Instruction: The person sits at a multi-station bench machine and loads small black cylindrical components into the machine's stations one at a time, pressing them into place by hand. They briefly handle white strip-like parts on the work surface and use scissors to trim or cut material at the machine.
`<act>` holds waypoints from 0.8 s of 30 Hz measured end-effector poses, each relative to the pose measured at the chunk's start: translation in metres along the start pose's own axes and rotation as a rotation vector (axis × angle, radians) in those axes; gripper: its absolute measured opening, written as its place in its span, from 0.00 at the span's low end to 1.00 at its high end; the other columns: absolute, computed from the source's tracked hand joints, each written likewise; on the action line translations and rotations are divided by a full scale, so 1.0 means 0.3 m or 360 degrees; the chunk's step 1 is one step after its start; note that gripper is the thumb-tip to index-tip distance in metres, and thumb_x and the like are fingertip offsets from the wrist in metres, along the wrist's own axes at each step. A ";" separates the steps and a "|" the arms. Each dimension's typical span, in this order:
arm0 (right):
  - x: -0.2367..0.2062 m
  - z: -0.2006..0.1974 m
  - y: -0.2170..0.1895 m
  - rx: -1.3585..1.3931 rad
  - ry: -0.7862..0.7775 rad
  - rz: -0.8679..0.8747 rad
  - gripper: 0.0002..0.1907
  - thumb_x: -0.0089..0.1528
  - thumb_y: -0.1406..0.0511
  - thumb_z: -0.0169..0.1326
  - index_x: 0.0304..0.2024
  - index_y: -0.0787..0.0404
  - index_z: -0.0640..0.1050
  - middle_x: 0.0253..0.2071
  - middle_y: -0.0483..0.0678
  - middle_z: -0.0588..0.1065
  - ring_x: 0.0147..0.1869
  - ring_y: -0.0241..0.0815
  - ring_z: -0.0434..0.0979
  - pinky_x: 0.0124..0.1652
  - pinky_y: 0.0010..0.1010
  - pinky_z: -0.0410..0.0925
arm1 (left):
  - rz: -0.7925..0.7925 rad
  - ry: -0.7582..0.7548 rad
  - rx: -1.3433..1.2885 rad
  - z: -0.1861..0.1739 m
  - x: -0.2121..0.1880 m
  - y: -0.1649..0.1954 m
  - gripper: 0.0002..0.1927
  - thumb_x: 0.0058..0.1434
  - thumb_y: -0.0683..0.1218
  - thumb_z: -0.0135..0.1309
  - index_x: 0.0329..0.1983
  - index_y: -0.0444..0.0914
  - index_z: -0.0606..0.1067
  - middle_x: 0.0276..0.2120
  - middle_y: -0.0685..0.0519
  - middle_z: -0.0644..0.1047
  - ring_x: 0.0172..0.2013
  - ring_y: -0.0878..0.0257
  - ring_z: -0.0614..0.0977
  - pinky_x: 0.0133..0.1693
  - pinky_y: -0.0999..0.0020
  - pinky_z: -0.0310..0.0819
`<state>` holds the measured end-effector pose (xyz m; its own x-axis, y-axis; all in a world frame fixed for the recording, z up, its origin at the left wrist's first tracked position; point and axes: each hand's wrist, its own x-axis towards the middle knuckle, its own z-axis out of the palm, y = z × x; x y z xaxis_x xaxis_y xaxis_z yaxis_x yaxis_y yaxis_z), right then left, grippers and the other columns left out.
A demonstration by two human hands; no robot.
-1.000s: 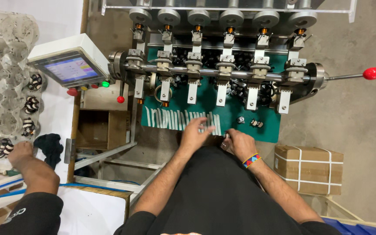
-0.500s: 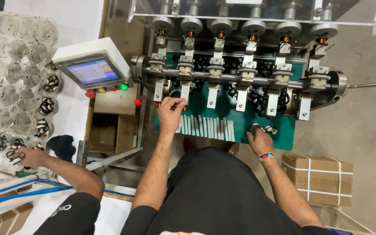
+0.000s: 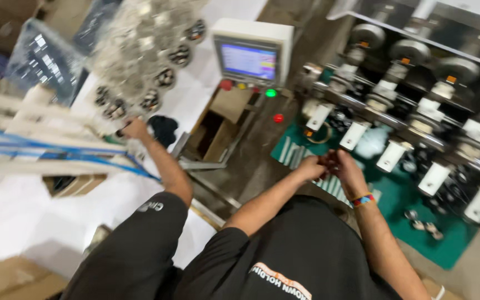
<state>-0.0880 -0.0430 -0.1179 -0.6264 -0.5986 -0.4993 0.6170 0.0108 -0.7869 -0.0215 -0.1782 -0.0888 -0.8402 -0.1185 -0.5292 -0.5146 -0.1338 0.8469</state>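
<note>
My left hand and my right hand, with a coloured wristband, meet over the near left corner of a green mat. Their fingertips pinch a small dark part between them; blur hides its shape. Just under the hands lies a row of white strips. Behind them stands a winding machine with a row of white-armed stations and grey round heads.
A co-worker's hand reaches to a clear tray of round wound parts at left. A white control box with a lit screen has a green button and a red button below. An open cardboard box sits underneath.
My left hand dropped from the machine's stations to join my right hand near the white strips. The view swung left and closer. The co-worker's hand stays at the tray.
</note>
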 end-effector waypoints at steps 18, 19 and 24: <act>-0.315 -0.114 -0.053 0.0737 -0.0614 0.0799 0.23 0.66 0.48 0.45 0.36 0.62 0.70 0.20 0.36 0.56 0.20 0.29 0.53 0.19 0.22 0.51 | 0.1178 -0.0660 0.0349 -0.053 -0.197 0.033 0.21 0.62 0.47 0.64 0.59 0.45 0.78 0.55 0.53 0.80 0.53 0.61 0.83 0.53 0.65 0.83; -0.325 -0.125 -0.062 0.0735 -0.0614 0.0785 0.23 0.66 0.48 0.45 0.36 0.62 0.71 0.19 0.36 0.56 0.20 0.28 0.53 0.18 0.22 0.51 | 0.1162 -0.0651 0.0343 -0.031 -0.192 0.026 0.21 0.63 0.46 0.63 0.59 0.45 0.78 0.56 0.53 0.80 0.52 0.62 0.83 0.53 0.65 0.83; -0.412 -0.171 -0.083 0.0306 -0.0352 0.0136 0.32 0.78 0.45 0.38 0.32 0.62 0.70 0.22 0.39 0.58 0.23 0.29 0.53 0.22 0.23 0.51 | 0.1116 -0.0036 0.0358 0.108 -0.139 -0.017 0.19 0.64 0.48 0.64 0.57 0.40 0.78 0.51 0.52 0.83 0.51 0.62 0.85 0.53 0.66 0.80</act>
<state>-0.0504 0.0717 -0.0551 -0.4621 -0.7623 -0.4532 0.7551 -0.0702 -0.6518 0.0107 -0.1407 -0.0693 -0.9869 -0.0817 0.1395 0.1239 0.1713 0.9774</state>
